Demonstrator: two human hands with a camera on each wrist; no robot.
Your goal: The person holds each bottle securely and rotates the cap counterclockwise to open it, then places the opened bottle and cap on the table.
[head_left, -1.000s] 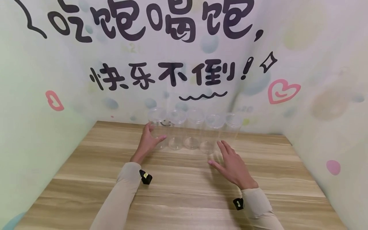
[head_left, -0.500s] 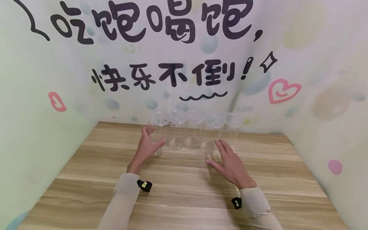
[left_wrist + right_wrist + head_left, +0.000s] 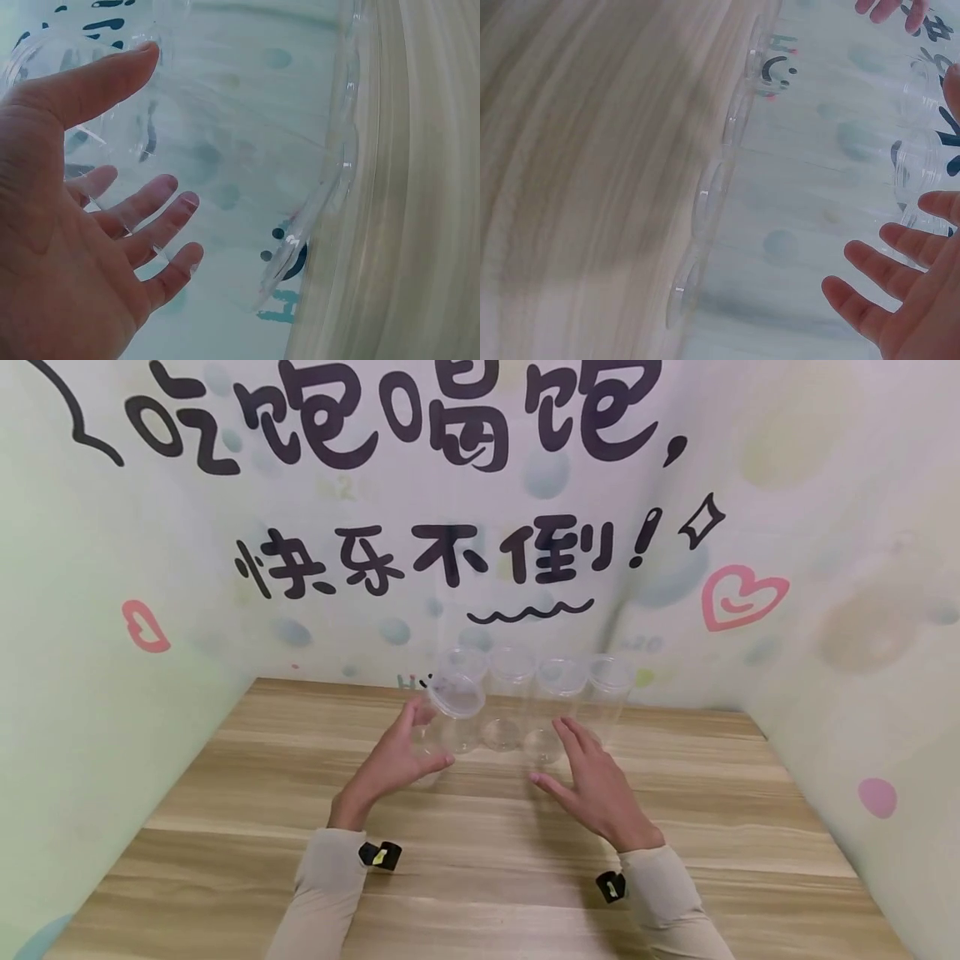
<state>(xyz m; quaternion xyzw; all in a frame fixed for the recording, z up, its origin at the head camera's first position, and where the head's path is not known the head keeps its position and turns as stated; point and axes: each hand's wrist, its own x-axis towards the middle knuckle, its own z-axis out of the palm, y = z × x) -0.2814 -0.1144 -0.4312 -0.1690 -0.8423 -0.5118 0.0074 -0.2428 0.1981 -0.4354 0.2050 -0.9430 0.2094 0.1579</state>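
Observation:
In the head view my left hand [image 3: 392, 762] holds a clear plastic jar [image 3: 457, 697] with a round lid, tilted to the right in front of the row. The left wrist view shows the thumb on one side of this jar and the fingers seen through its clear wall. Behind it, several similar clear jars stand upright side by side. My right hand [image 3: 598, 783] has its fingers spread, close in front of a clear jar [image 3: 562, 677] toward the row's right end, holding nothing. Whether its fingertips touch that jar I cannot tell.
The jars stand near the back edge of a wood-grain table [image 3: 480, 877]. Right behind rises a pale printed wall cloth [image 3: 450, 485] with large black characters. Side walls close in the table at left and right. A black strap device sits at each wrist.
My left hand has lifted the leftmost jar out of the row, drawn it nearer and tilted it right. The right hand has shifted slightly left and stays spread.

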